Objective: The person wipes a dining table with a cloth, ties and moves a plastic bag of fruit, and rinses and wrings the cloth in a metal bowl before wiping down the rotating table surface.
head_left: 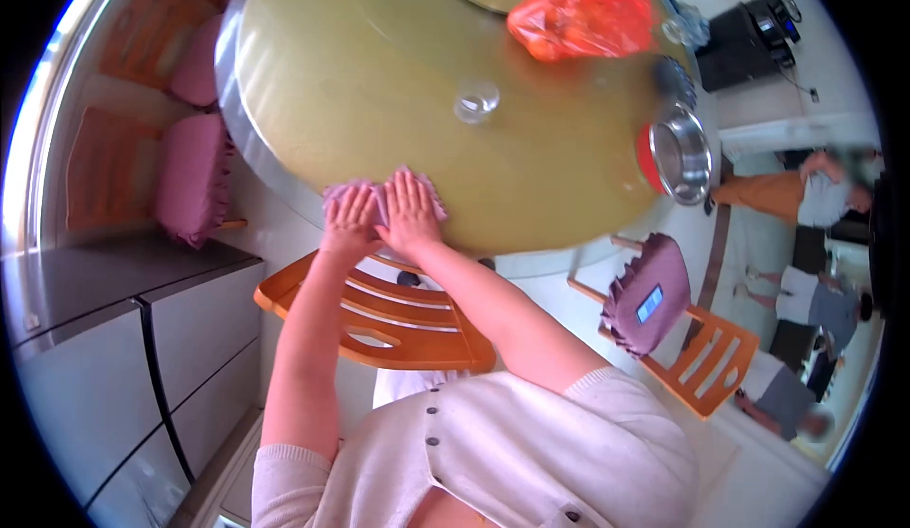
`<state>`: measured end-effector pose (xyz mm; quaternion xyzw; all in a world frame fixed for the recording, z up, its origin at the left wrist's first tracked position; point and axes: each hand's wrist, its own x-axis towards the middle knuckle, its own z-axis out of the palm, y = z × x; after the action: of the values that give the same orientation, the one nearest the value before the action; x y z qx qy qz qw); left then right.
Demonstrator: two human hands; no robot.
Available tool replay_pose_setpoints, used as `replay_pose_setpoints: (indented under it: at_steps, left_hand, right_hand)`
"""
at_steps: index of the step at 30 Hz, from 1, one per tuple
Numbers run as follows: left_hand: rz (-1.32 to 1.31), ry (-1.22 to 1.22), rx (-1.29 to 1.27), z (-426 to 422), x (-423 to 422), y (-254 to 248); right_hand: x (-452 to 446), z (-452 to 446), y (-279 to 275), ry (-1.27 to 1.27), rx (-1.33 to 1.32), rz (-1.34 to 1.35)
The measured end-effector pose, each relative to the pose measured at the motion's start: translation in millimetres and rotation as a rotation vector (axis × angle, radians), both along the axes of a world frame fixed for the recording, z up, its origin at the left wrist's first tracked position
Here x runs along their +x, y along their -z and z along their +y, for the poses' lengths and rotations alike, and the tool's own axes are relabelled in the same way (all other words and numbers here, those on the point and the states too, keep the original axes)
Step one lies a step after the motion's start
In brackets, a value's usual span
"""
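Observation:
Both hands lie side by side on a purple cloth (435, 202) at the near edge of the round table (379, 73). My left hand (351, 218) presses flat on the cloth's left part, fingers stretched out. Beside it, my right hand (409, 210) rests flat on the cloth's right part, its fingers also extended. The two hands touch or nearly touch near the thumbs. Beyond them stands a clear glass (476, 102). Much of the cloth is hidden under the palms.
A red plastic bag (588, 16) and a metal bowl (684, 156) are on the table. An orange chair (408, 324) stands before me, another with a purple cushion (654, 291) at right. A grey cabinet (95, 286) is at left. Several people are at far right.

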<state>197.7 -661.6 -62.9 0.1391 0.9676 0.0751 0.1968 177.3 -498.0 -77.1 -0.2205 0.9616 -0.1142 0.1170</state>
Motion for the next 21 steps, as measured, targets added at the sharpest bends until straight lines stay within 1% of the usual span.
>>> replay_pose_setpoints:
  at_steps: [3, 5, 6, 8, 12, 13, 14, 16, 17, 20, 21]
  left_hand:
    - [0.026, 0.026, -0.002, -1.4, 1.9, 9.2]
    - [0.097, 0.047, -0.019, 0.1, 5.7, 20.8]
    - [0.103, 0.061, -0.019, 5.1, 6.3, 12.3]
    - [-0.032, 0.082, -0.081, 20.0, 7.8, -11.3]
    - [0.033, 0.152, -0.066, 48.1, 24.6, 4.4]
    - [0.099, 0.173, -0.108, 58.2, 29.8, 10.2]
    - [0.106, 0.179, -0.106, 66.8, 35.0, 15.1]
    - [0.03, 0.146, -0.125, 99.5, 40.1, 2.8]
    - [-0.072, 0.157, -0.154, 118.2, 39.3, -7.6]
    - [-0.117, 0.188, -0.189, 177.3, 41.7, -9.6]
    - [-0.119, 0.193, -0.161, 198.2, 40.6, -9.9]
  right_hand:
    - [2.5, 0.4, -3.5, 0.003, 0.019, 0.035]
    - [7.0, 4.9, 0.3, -0.001, -0.01, 0.084]
    - [10.7, 7.6, 3.4, -0.018, -0.041, 0.129]
    - [18.2, 15.2, 2.7, 0.013, -0.041, 0.133]
    - [41.7, 46.2, 2.1, 0.023, -0.079, 0.138]
    - [46.0, 56.2, 2.1, 0.023, -0.079, 0.148]
    - [49.0, 67.4, 2.3, 0.019, -0.08, 0.159]
    - [55.5, 94.7, 1.8, 0.019, -0.093, 0.152]
    - [58.2, 110.6, 1.0, 0.019, -0.095, 0.149]
    - [63.6, 167.5, -1.7, 0.029, -0.102, 0.122]
    - [65.0, 188.6, -2.8, 0.031, -0.078, 0.127]
